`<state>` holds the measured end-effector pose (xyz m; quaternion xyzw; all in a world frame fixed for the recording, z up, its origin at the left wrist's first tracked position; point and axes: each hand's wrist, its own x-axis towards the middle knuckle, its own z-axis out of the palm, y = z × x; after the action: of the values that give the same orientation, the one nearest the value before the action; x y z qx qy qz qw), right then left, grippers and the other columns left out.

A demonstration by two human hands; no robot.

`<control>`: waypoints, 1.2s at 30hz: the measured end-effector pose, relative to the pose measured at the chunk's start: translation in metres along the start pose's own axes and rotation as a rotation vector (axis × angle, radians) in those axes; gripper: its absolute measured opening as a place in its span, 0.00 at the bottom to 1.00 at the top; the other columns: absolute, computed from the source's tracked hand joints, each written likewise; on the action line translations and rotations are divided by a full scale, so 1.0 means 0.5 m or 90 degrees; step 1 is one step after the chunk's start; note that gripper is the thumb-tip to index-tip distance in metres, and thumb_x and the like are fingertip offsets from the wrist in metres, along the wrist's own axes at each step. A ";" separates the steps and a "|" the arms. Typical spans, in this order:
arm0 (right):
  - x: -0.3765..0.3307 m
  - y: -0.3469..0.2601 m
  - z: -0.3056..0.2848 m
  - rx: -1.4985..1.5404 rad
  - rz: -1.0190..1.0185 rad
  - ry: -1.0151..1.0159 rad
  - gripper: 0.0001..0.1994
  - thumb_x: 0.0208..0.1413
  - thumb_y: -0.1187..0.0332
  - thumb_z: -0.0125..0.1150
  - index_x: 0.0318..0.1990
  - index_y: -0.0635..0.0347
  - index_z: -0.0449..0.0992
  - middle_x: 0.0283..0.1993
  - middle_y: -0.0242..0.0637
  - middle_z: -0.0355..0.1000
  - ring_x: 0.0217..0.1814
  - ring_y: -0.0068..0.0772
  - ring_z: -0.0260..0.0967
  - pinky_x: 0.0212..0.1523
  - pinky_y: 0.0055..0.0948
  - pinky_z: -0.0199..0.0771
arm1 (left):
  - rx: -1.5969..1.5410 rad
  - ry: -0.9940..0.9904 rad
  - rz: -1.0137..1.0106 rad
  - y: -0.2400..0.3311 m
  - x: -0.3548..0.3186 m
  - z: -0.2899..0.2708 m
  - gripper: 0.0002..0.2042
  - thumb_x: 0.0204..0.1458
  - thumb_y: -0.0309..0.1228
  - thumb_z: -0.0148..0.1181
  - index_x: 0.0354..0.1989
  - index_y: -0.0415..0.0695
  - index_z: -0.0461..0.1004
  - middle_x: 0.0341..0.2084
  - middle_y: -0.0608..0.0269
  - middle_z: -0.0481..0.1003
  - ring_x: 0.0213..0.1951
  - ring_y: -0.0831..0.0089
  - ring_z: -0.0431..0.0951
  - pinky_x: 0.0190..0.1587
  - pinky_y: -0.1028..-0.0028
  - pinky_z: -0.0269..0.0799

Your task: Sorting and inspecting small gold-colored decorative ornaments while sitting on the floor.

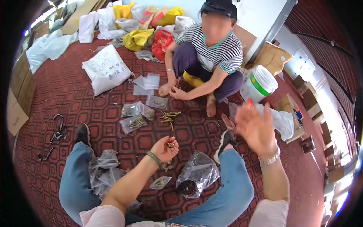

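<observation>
My left hand (164, 150) is cupped with its palm up over the carpet, fingers curled around some small metal parts (170, 145). Raised at the right, my right hand (257, 128) holds nothing, and its fingers are spread. Below the left hand lie loose small pieces (166, 165) and a little zip bag (160, 183) with yellowish parts inside. A large clear bag (198, 170) of small black parts rests between my legs. Beyond my left hand are a loose pile of brass-coloured screws (169, 118) and several filled zip bags (134, 123).
Facing me, another person (210, 45) squats, hands together near flat empty bags (146, 84). A white sack (107, 70) lies at the far left, a white bucket (259, 84) stands far right. More bags (107, 170) sit by my left leg; black straps (58, 130) lie farther left.
</observation>
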<state>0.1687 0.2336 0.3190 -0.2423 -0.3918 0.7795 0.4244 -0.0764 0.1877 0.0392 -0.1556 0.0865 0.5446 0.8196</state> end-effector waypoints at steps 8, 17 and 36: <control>0.210 0.214 0.099 0.246 0.215 -0.313 0.26 0.60 0.48 0.37 0.50 0.63 0.67 0.49 0.46 0.68 0.54 0.42 0.64 0.54 0.41 0.61 | 0.010 0.064 0.075 0.021 -0.035 -0.031 0.08 0.56 0.34 0.46 0.35 0.43 0.70 0.28 0.59 0.72 0.31 0.65 0.73 0.33 0.67 0.71; 0.226 0.524 0.216 -0.697 -0.479 -0.496 0.25 0.43 0.65 0.60 0.52 0.56 0.64 0.59 0.46 0.56 0.58 0.47 0.57 0.55 0.39 0.59 | 0.046 0.147 0.102 0.020 -0.002 -0.107 0.09 0.55 0.32 0.48 0.37 0.41 0.70 0.30 0.58 0.73 0.33 0.65 0.74 0.38 0.68 0.72; 0.052 0.380 -0.174 -1.175 -0.118 -0.461 0.11 0.51 0.65 0.53 0.41 0.56 0.70 0.41 0.36 0.68 0.35 0.42 0.69 0.36 0.35 0.70 | 0.079 -0.007 0.004 -0.118 0.027 -0.073 0.08 0.55 0.27 0.45 0.36 0.38 0.70 0.31 0.57 0.73 0.35 0.66 0.74 0.40 0.71 0.71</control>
<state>0.1274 0.2276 0.1129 -0.1933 -0.9679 0.1599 -0.0161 -0.0160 0.1656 0.0105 -0.1015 0.1161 0.5419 0.8262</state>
